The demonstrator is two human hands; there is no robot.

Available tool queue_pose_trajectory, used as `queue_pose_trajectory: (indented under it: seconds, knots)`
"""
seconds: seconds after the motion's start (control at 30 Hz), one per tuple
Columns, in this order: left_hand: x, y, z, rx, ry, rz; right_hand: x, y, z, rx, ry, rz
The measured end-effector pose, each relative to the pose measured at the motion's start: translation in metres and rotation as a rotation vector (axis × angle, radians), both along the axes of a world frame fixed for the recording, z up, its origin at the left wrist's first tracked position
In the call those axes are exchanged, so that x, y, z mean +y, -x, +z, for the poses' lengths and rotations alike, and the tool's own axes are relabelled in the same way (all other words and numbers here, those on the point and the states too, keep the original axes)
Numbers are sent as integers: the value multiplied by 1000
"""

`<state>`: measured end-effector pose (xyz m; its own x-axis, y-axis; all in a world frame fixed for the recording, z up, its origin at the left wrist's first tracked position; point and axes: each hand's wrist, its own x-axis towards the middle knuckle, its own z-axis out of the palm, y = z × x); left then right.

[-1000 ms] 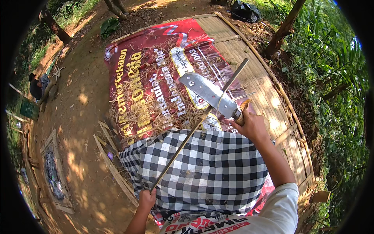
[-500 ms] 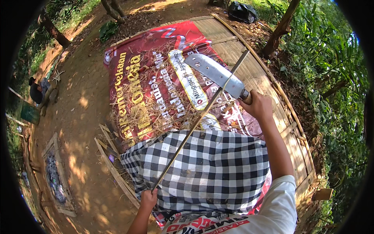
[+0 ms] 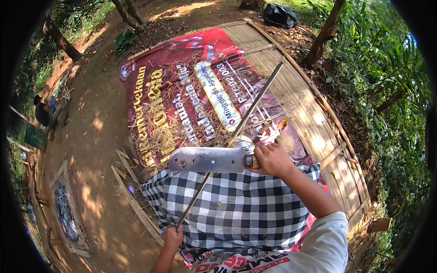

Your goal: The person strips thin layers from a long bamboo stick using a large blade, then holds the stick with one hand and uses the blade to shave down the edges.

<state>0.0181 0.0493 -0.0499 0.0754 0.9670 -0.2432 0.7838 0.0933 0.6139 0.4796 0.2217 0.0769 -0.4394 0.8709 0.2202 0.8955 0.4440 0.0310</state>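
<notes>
My right hand (image 3: 274, 159) is wrapped round the wooden handle of a broad cleaver (image 3: 205, 160) with several holes in its blade. The blade points left and crosses over a long, thin bamboo strip (image 3: 257, 102), hiding a short stretch of it. Low on the left, my left hand (image 3: 173, 236) is closed on the strip's near end. From there the strip slants up and away to the right. A black-and-white checked cloth (image 3: 246, 204) covers my lap. Beyond it, a red printed banner (image 3: 136, 98) is strewn with thin shavings (image 3: 166, 132).
The banner lies on a bamboo-slat platform (image 3: 309, 132) with a raised edge. Bamboo pieces (image 3: 132, 195) jut out at its left. A framed ash pit (image 3: 66, 209) lies farther left, and a person (image 3: 44, 111) sits beyond it. Tree trunks (image 3: 324, 36) and a black bag (image 3: 280, 16) are at the back.
The cleaver has come down the strip toward me, and its blade has swung from pointing up-left to nearly level. My left hand still holds the strip's near end, almost unmoved.
</notes>
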Motion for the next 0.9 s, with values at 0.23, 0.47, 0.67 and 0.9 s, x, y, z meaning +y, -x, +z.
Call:
queue_pose_trajectory:
  seconds: [0.23,0.47,0.67,0.9]
  knots:
    - [12,-10,4,54,-7,-2,54,-95,33,132,-58,-642]
    - [6,-4,7,75,-36,-16,20,-62,7,172,122,-482]
    - [2,0,7,23,-8,2,0,-9,5,-10,38,-44]
    - [6,5,-12,63,-55,-27,57,-105,37,215,-195,-696]
